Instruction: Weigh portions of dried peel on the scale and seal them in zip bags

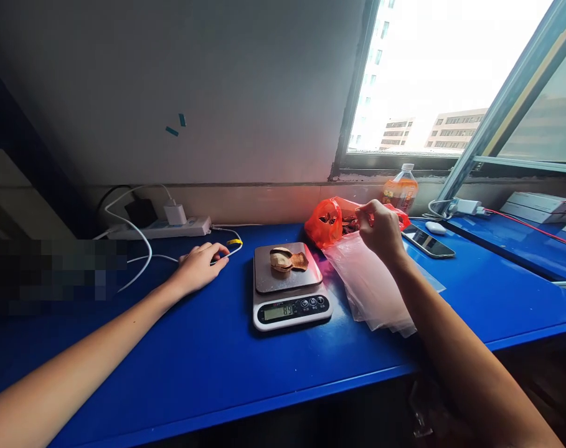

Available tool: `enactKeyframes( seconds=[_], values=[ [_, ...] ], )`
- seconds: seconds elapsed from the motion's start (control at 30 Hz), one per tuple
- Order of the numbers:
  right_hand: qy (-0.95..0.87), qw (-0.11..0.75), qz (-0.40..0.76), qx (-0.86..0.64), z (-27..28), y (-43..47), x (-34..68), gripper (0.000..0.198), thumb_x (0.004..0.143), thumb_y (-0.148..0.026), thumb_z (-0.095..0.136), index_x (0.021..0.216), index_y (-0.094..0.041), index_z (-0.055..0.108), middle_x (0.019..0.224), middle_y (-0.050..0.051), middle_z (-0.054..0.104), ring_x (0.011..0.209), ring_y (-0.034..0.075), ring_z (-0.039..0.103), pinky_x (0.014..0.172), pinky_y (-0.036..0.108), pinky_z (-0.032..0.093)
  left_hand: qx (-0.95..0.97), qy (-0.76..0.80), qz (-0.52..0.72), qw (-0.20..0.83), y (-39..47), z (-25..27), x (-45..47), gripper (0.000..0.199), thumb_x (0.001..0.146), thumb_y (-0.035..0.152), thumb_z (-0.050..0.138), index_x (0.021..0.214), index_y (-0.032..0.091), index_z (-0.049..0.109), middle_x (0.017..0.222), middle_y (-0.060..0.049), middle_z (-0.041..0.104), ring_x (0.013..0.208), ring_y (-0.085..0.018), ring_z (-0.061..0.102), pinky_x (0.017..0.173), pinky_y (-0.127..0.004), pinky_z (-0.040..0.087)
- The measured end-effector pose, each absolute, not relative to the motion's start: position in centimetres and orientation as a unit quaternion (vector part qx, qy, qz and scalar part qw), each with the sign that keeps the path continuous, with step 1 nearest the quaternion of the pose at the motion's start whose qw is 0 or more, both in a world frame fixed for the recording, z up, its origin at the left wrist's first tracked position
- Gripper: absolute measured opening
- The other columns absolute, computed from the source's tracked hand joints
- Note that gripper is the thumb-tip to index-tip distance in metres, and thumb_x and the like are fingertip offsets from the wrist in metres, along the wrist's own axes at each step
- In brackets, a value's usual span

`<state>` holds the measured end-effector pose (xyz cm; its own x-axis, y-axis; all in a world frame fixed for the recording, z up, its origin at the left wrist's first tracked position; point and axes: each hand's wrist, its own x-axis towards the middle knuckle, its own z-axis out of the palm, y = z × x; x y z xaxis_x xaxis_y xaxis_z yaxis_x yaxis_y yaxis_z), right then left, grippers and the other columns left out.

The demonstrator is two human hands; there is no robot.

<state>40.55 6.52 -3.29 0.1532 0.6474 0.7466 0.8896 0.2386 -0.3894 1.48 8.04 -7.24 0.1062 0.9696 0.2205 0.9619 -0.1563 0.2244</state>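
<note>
A digital kitchen scale (269, 311) stands on the blue table, its display lit. On its metal plate lie brown, curved dried pieces (281, 259) that look like peel or shell. My left hand (199, 266) rests on the table left of the scale, fingers loosely spread beside a white cable. Over a red plastic bag (323, 231) with dark dried pieces in it, my right hand (380, 227) is raised, its fingertips pinched together. Whatever they hold, if anything, is too small to make out. Below that hand lies a stack of clear plastic bags (364, 286).
A power strip (193, 228) with a white charger (175, 213) runs along the wall. To the right are a phone (429, 241), a white earbud case (435, 228) and a bottle of orange drink (401, 190). White boxes (539, 205) stand farther right.
</note>
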Motion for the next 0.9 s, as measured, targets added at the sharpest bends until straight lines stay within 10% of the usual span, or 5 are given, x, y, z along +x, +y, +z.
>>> enactKeyframes(
  seconds=[0.4,0.9],
  values=[
    [-0.606,0.5,-0.208,-0.582,-3.8,6.4,40.7,0.016,0.088,-0.023,0.049,0.082,-0.016,0.063,0.086,0.012,0.066,0.08,0.023,0.059,0.075,0.034,0.045,0.749,0.642,0.162,0.002,7.8,-7.2,1.0,0.034,0.084,0.042,0.044,0.103,0.027,0.068,0.101,-0.005,0.067,0.105,-0.029,0.061,0.086,-0.042,0.046],
    [-0.766,0.177,-0.099,-0.611,-0.5,10.6,41.3,0.031,0.083,-0.013,0.055,0.053,-0.018,0.06,0.088,0.008,0.065,0.066,0.014,0.055,0.059,0.027,0.039,0.74,0.65,0.172,0.024,7.9,-7.7,0.9,0.033,0.082,0.044,0.045,0.099,0.028,0.069,0.102,-0.004,0.069,0.102,-0.029,0.062,0.084,-0.042,0.047]
  ],
)
